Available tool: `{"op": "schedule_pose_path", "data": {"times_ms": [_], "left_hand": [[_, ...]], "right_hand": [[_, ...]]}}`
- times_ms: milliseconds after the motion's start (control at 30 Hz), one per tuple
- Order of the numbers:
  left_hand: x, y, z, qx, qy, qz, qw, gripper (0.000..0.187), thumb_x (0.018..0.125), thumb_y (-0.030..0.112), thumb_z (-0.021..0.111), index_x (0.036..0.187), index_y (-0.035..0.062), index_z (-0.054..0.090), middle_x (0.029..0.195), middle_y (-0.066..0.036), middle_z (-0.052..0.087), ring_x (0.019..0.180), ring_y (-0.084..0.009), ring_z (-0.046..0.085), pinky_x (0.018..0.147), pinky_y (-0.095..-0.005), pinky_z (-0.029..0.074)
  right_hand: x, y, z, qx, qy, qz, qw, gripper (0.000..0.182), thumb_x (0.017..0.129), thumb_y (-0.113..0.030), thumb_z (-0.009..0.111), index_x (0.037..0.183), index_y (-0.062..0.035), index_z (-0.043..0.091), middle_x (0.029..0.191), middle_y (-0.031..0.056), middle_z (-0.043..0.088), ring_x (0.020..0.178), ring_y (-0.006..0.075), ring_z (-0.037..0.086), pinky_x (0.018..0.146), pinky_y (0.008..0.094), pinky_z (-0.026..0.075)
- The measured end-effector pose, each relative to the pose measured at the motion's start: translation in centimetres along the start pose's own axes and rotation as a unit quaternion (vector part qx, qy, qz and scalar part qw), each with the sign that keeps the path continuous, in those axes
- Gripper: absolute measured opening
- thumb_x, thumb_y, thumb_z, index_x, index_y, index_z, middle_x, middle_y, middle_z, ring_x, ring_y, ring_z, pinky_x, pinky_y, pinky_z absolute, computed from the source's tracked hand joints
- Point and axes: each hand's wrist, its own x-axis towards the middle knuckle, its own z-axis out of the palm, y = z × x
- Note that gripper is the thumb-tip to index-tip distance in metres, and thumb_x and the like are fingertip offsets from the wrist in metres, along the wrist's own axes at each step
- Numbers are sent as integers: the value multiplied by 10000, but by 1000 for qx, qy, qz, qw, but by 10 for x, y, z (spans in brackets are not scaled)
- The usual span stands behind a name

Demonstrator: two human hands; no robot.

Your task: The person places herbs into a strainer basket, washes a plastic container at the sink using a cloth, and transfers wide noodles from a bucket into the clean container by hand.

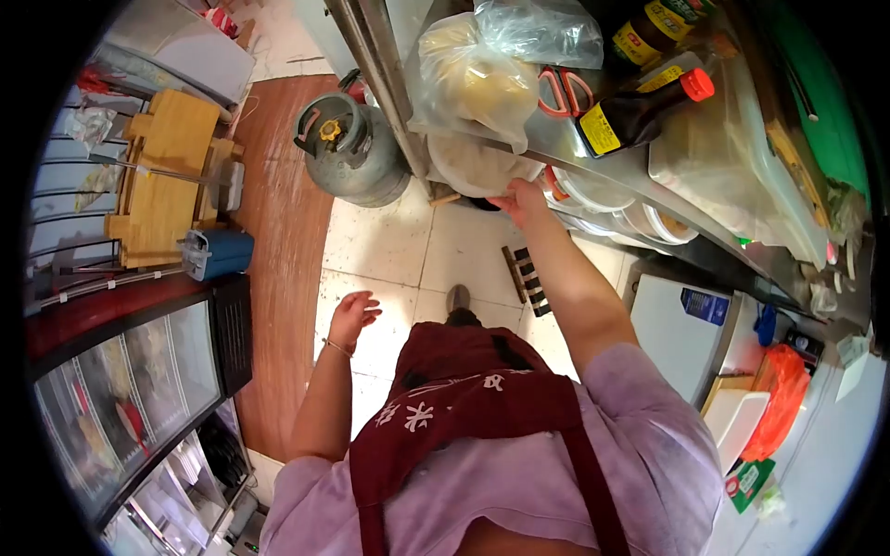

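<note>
My right hand [522,204] reaches under the edge of a metal shelf, its fingers closed at the rim of a round whitish basin [477,169]. What lies in the basin is hard to make out. Beside it, white tubs [593,190] stand on the lower level, partly hidden by the shelf above. My left hand [353,317] hangs in the air over the tiled floor, holding nothing, fingers loosely apart. A bracelet circles that wrist.
A grey gas cylinder [357,153] with a yellow valve stands beside the shelf leg. The upper shelf bears a bagged yellowish item [468,79], red-handled scissors [564,93] and a dark sauce bottle [640,116]. At left are a glass-fronted cabinet [130,389] and wooden boards [176,176].
</note>
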Motion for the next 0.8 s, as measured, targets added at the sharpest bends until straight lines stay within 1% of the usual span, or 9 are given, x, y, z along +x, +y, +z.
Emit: {"op": "schedule_pose_path", "data": {"times_ms": [100, 167, 233, 467, 533, 567, 633, 733, 800], "left_hand": [[21, 31, 16, 12, -16, 20, 1000, 314, 913, 254, 498, 1125, 23, 516, 955, -83, 617, 805, -168, 622, 708, -275, 478], [45, 47, 29, 30, -77, 73, 994, 331, 920, 235, 480, 1175, 24, 485, 990, -72, 611, 811, -155, 610, 709, -264, 470], [70, 66, 51, 92, -110, 79, 986, 421, 932, 256, 458, 1293, 49, 397, 1160, -103, 556, 938, -198, 592, 773, -310, 478], [104, 121, 148, 121, -80, 35, 989, 618, 846, 277, 586, 1362, 48, 335, 1257, -135, 489, 1095, -213, 495, 865, -323, 430], [133, 117, 158, 145, -137, 152, 968, 649, 815, 304, 626, 1345, 38, 360, 1278, -126, 482, 1128, -226, 486, 873, -330, 431], [151, 114, 162, 147, -138, 151, 968, 649, 815, 304, 626, 1345, 38, 360, 1278, -126, 482, 1128, -226, 486, 873, -330, 431], [178, 111, 170, 165, -75, 302, 936, 634, 777, 312, 661, 1292, 20, 434, 1289, -136, 482, 1163, -232, 469, 895, -328, 417], [168, 138, 175, 267, -111, 245, 925, 480, 764, 243, 633, 1168, 2, 539, 1169, -168, 569, 1071, -252, 542, 869, -332, 432], [166, 139, 181, 307, -83, 268, 909, 396, 752, 211, 611, 1084, -1, 570, 1068, -174, 601, 986, -269, 573, 834, -341, 444]], "right_hand": [[-14, 7, -9, -25, 17, -4, 1000, 517, 798, 35, 391, 1263, -141, 250, 1182, 195, 452, 937, 411, 576, 699, 507, 567], [-28, 10, -15, -28, 20, 1, 999, 516, 800, 34, 390, 1261, -157, 256, 1194, 187, 446, 948, 407, 571, 705, 514, 559], [-42, 12, -20, -31, 24, 7, 999, 516, 803, 33, 389, 1259, -172, 263, 1205, 178, 439, 958, 403, 566, 712, 521, 551], [-80, 20, -42, -21, 2, 14, 1000, 501, 792, 40, 395, 1239, -157, 281, 1196, 148, 444, 1013, 377, 541, 751, 541, 522], [-84, 22, -50, -35, -13, 5, 999, 502, 787, 42, 397, 1235, -155, 286, 1193, 145, 448, 986, 365, 559, 738, 528, 531], [-83, 27, -58, -32, -1, 24, 999, 518, 781, 45, 400, 1243, -158, 284, 1192, 141, 457, 951, 351, 576, 720, 510, 540], [-85, 31, -66, -27, 12, 42, 999, 533, 775, 47, 403, 1251, -160, 281, 1190, 137, 465, 916, 337, 594, 703, 492, 550], [-97, 34, -77, -40, -24, 20, 999, 566, 767, 46, 412, 1273, -165, 272, 1172, 131, 486, 866, 316, 613, 671, 462, 560], [-103, 37, -81, -46, -25, 27, 998, 599, 766, 42, 417, 1300, -180, 262, 1170, 133, 492, 875, 302, 614, 665, 448, 562]]}}
